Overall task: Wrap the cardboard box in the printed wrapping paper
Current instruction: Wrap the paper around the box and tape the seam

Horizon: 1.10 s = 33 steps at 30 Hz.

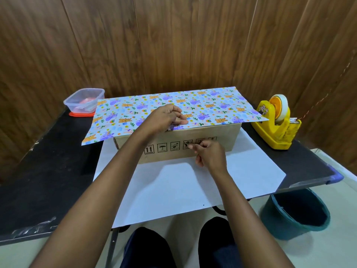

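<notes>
A long cardboard box [218, 138] with black handling symbols on its front lies on the black table. The printed wrapping paper [208, 105], with bears and elephants on light blue, is folded over the box's top from the far side. Its white underside [173, 182] spreads on the table in front of the box. My left hand [166, 118] rests on the box's top, fingers curled, thumb and forefinger pinching the paper at its near edge. My right hand [210, 153] hovers at the box's front face, thumb and forefinger pinched together. I see nothing between them.
A yellow tape dispenser [276, 124] with a roll of tape stands right of the box. A clear plastic tub [83, 100] on a red lid sits at the back left. A teal bin [295, 213] stands on the floor at right. Wood panelling closes the back.
</notes>
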### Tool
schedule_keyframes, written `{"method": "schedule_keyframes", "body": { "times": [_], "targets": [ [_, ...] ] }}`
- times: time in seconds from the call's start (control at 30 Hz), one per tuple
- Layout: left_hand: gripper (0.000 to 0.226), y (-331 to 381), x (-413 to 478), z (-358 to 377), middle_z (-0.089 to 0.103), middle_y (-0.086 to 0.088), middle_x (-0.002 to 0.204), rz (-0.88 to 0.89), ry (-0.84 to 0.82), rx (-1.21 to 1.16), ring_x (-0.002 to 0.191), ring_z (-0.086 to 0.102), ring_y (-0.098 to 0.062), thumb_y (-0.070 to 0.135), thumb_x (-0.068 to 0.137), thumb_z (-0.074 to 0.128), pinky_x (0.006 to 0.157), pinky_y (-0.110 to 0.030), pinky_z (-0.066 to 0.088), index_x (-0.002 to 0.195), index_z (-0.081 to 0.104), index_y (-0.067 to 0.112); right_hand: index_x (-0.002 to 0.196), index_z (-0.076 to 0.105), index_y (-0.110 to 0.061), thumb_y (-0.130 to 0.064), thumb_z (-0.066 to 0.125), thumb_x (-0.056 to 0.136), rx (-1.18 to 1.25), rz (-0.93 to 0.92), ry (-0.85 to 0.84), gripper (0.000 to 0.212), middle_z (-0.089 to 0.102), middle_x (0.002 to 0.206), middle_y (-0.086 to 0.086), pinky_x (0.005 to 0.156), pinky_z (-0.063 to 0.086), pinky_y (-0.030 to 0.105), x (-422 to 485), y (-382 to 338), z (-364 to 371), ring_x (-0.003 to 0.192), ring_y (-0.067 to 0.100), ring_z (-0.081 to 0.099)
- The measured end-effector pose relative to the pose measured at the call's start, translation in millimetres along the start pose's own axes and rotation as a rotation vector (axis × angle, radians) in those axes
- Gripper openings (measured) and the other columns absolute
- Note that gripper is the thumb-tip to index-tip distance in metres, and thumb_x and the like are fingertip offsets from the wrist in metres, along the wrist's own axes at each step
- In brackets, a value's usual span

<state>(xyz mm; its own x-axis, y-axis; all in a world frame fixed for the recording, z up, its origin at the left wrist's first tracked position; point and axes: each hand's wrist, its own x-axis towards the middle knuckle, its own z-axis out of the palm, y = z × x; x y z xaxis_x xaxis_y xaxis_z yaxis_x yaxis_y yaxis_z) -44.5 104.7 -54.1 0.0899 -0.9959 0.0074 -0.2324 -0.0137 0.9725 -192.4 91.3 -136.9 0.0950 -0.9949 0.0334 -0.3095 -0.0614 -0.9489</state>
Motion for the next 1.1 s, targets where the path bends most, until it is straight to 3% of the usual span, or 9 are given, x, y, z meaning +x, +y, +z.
{"method": "schedule_keyframes", "body": {
  "times": [0.1, 0.23, 0.37, 0.47, 0.57, 0.63, 0.8, 0.97, 1.1],
  "targets": [
    [0.020, -1.9, 3.9, 4.0, 0.066, -0.007, 0.097, 0.037, 0.067, 0.076, 0.082, 0.067, -0.010, 0.001, 0.093, 0.039, 0.065, -0.020, 0.046, 0.098, 0.055, 0.013, 0.054, 0.051, -0.010, -0.020, 0.073, 0.079, 0.058, -0.007, -0.062, 0.035, 0.051, 0.035, -0.001, 0.037, 0.032, 0.017, -0.7, -6.2, -22.4, 0.027, 0.009, 0.038],
    [0.030, 6.7, 6.6, 23.4, 0.066, 0.004, 0.104, 0.213, 0.150, 0.758, 0.099, 0.061, -0.015, 0.031, 0.088, 0.058, 0.079, -0.026, 0.043, 0.116, 0.062, 0.022, 0.054, 0.053, -0.010, -0.017, 0.071, 0.081, 0.104, -0.131, 0.049, 0.033, 0.052, 0.042, 0.001, 0.039, 0.033, 0.015, 10.8, -22.4, -62.3, 0.031, 0.006, 0.038],
    [0.048, 15.9, 13.4, 53.1, 0.053, 0.006, 0.129, 0.287, 0.018, 1.260, 0.113, 0.053, -0.017, 0.058, 0.085, 0.052, 0.072, -0.027, 0.035, 0.111, 0.063, 0.019, 0.056, 0.057, -0.011, -0.019, 0.067, 0.085, -0.021, -0.210, 0.187, 0.031, 0.058, 0.055, 0.004, 0.051, 0.035, 0.023, 30.8, -24.9, -112.7, 0.038, 0.001, 0.044],
    [0.048, 15.7, 19.7, 65.1, 0.055, 0.000, 0.127, 0.295, -0.030, 1.460, 0.112, 0.053, -0.022, 0.055, 0.089, 0.049, 0.068, -0.028, 0.034, 0.118, 0.056, 0.017, 0.075, 0.069, -0.007, -0.019, 0.061, 0.086, -0.218, -0.232, 0.405, 0.018, 0.064, 0.073, 0.007, 0.066, 0.040, 0.030, 45.0, -23.9, -154.0, 0.070, 0.008, 0.057],
    [0.042, 19.1, 19.2, 73.1, 0.057, -0.006, 0.123, 0.307, 0.008, 1.577, 0.110, 0.054, -0.028, 0.046, 0.095, 0.043, 0.069, -0.030, 0.035, 0.124, 0.051, 0.016, 0.094, 0.070, -0.009, -0.025, 0.054, 0.090, -0.467, -0.137, 0.551, 0.023, 0.065, 0.101, 0.011, 0.085, 0.041, 0.037, 59.1, -19.1, -196.7, 0.107, 0.030, 0.050],
    [0.038, 23.3, 18.3, 79.0, 0.058, -0.009, 0.116, 0.329, 0.029, 1.624, 0.106, 0.056, -0.029, 0.042, 0.097, 0.040, 0.068, -0.031, 0.036, 0.125, 0.049, 0.017, 0.104, 0.067, -0.004, -0.033, 0.052, 0.093, -0.593, 0.076, 0.508, 0.034, 0.062, 0.113, 0.014, 0.091, 0.041, 0.041, 69.1, -13.6, -221.4, 0.115, 0.035, 0.047],
    [0.036, 25.6, 22.1, 88.5, 0.059, -0.007, 0.110, 0.353, 0.020, 1.660, 0.103, 0.056, -0.027, 0.037, 0.099, 0.039, 0.065, -0.029, 0.037, 0.130, 0.045, 0.021, 0.129, 0.048, 0.004, -0.033, 0.061, 0.090, -0.252, 0.355, 0.292, 0.055, 0.056, 0.120, 0.017, 0.081, 0.039, 0.036, 77.2, -11.9, -241.1, 0.102, 0.027, 0.051],
    [0.037, 19.9, 25.5, 90.2, 0.060, -0.006, 0.110, 0.379, 0.047, 1.679, 0.101, 0.058, -0.026, 0.038, 0.099, 0.037, 0.063, -0.028, 0.036, 0.133, 0.042, 0.023, 0.127, 0.051, 0.001, -0.018, 0.071, 0.083, -0.125, 0.389, 0.224, 0.053, 0.053, 0.125, 0.012, 0.083, 0.043, 0.036, 89.1, -12.2, -243.4, 0.106, 0.025, 0.051],
    [0.038, 18.6, 27.0, 91.7, 0.060, -0.006, 0.111, 0.386, 0.054, 1.688, 0.101, 0.058, -0.026, 0.038, 0.099, 0.036, 0.064, -0.029, 0.037, 0.135, 0.041, 0.024, 0.108, 0.063, 0.001, -0.008, 0.068, 0.084, -0.015, 0.315, 0.296, 0.026, 0.061, 0.110, 0.012, 0.085, 0.044, 0.033, 90.6, -22.4, -243.5, 0.102, 0.022, 0.058]
  ]
}}
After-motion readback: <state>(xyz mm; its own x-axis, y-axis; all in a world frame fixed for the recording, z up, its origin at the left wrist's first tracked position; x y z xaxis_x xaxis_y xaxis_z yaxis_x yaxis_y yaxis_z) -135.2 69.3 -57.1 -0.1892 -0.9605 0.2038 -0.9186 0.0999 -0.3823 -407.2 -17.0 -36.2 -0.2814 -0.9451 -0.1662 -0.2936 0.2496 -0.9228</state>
